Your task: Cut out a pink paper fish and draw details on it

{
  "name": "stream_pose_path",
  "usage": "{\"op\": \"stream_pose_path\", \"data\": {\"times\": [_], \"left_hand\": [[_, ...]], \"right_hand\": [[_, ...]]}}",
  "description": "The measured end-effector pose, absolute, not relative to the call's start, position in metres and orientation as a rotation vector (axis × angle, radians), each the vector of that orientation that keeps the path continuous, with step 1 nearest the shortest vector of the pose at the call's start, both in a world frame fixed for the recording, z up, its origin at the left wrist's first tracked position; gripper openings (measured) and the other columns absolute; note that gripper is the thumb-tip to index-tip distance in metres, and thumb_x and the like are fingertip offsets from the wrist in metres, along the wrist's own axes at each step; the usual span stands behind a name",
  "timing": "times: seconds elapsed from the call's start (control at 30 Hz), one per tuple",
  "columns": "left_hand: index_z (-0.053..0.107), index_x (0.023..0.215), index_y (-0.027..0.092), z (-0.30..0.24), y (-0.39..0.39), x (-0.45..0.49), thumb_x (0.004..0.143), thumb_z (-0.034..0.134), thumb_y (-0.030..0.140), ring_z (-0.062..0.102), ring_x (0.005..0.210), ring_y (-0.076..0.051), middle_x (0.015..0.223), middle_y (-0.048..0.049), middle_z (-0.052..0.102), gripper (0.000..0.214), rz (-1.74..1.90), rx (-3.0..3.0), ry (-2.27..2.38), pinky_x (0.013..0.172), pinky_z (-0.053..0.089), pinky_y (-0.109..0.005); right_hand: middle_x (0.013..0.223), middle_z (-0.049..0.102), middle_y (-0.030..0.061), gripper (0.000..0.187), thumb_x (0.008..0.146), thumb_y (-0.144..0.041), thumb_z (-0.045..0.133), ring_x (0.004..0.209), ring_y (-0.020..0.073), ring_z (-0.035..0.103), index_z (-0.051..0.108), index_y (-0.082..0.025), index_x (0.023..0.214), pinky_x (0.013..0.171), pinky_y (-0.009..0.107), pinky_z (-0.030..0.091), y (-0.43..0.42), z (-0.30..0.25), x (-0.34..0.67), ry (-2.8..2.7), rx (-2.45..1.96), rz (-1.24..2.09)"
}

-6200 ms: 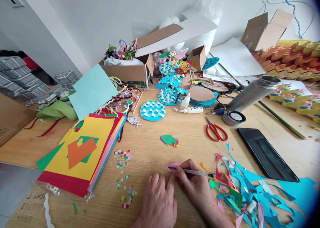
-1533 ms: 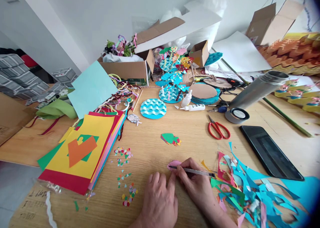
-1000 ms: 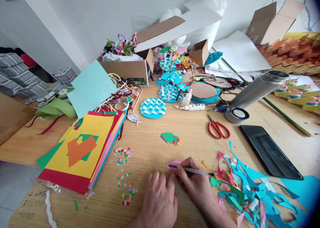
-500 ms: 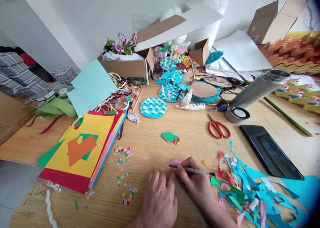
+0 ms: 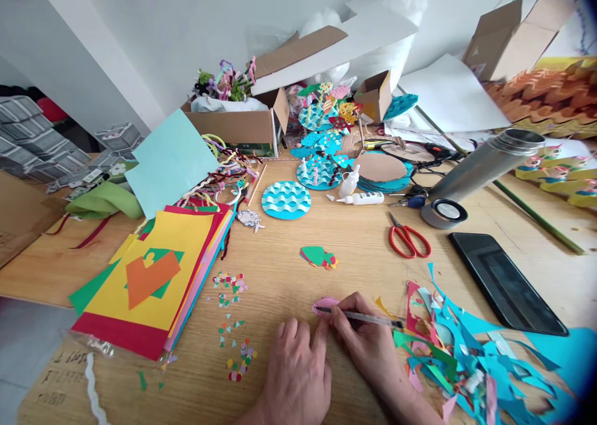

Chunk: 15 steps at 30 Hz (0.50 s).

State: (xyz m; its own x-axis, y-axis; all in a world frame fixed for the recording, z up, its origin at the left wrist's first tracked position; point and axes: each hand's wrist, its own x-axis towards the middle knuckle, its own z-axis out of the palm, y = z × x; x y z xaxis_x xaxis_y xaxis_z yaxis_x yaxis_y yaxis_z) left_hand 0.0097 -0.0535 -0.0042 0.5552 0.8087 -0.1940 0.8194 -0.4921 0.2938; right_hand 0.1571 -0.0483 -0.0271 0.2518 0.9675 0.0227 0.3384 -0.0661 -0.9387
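Observation:
A small pink paper cutout [image 5: 321,302] lies flat on the wooden table, partly covered by my fingers. My right hand [image 5: 368,341] is closed around a slim pen [image 5: 373,318], whose tip touches the pink paper near its left end. Beside it, my left hand [image 5: 298,369] rests palm down with its fingers apart, the index finger reaching to the lower edge of the pink piece. Just beyond my hands is a small stack of fish-shaped paper cutouts [image 5: 318,257], green on top with red and orange edges below.
Colored paper scraps [image 5: 466,356] pile up at right, near a black phone [image 5: 508,282] and red-handled scissors [image 5: 409,241]. Left are paper sheets [image 5: 186,251] and tiny paper dots [image 5: 241,363]. Farther back are a blue wavy disc [image 5: 286,200], glue bottle [image 5: 364,198] and metal flask [image 5: 480,167].

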Motion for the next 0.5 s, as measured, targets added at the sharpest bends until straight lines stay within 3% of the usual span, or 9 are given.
{"op": "stream_pose_path", "data": {"times": [0.5], "left_hand": [[0.048,0.133,0.02,-0.0038,-0.0526,0.01,0.086,0.049,0.027,0.047,0.089,-0.025,0.094,-0.0072,0.058,0.047,-0.038,2.452,1.332,0.08,0.037,-0.042]], "right_hand": [[0.058,0.057,0.0004,0.028,0.088,-0.043,0.053,0.048,0.0139,0.05,0.053,-0.021,0.069,0.044,0.024,0.04,-0.0471,-0.0247,0.1565,-1.24,-1.596,0.829]]}}
